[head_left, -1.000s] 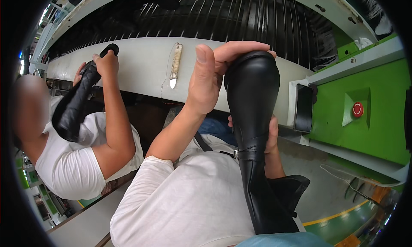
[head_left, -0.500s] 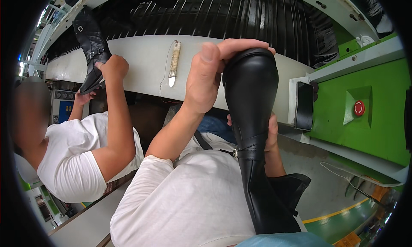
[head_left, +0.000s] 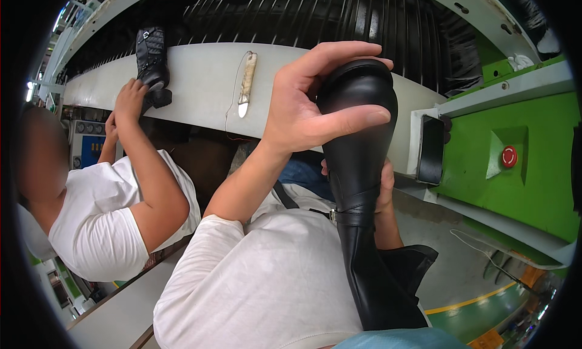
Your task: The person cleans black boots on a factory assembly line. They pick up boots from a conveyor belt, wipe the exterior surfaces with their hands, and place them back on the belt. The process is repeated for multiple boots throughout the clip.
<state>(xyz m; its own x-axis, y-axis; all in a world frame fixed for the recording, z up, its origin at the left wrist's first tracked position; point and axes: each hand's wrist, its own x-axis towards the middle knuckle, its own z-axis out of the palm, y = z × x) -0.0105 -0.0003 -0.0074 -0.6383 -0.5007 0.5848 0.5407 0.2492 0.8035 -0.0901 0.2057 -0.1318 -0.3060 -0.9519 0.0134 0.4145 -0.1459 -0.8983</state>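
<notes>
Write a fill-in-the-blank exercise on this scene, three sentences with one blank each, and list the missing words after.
1. The left hand wraps around the toe of a tall boot whose colour is ____.
2. The right hand grips the same boot near its small metal ____.
3. On the green panel sits a round button coloured ____.

Missing words: black; buckle; red

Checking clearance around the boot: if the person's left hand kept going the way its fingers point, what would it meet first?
The left hand wraps the black boot toe, fingers pointing right. Past the toe, probably the dark panel by the green housing; depth is unclear.
</notes>
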